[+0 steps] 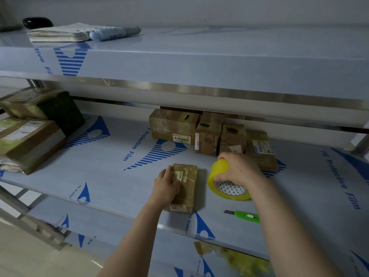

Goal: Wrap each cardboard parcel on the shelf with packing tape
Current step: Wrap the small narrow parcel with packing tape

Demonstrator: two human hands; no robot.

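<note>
Cardboard like this reads as light and stiff. The small cardboard parcel (187, 184) is a compact brown block with labels on its top, and some clear tape seems to lie across it already, so I expect slick patches among the rough board. It lies flat on the middle shelf (119, 176), near the front edge.

My left hand (165, 186) rests on its top and left side, fingers (168, 170) fairly straight, pressing rather than gripping. That should stop it sliding on the film-covered shelf, which looks slippery.

My right hand (239, 168) is curled round the roll of packing tape (217, 172), which stands just right of the parcel. The roll is rigid and easy to hold by its rim.

I would take the parcel by its long sides – the corners are firm – and keep clear of the glossy face. A green utility knife (245, 216) lies nearer me on the right, and other parcels (173, 126) are clustered at the far side.
</note>
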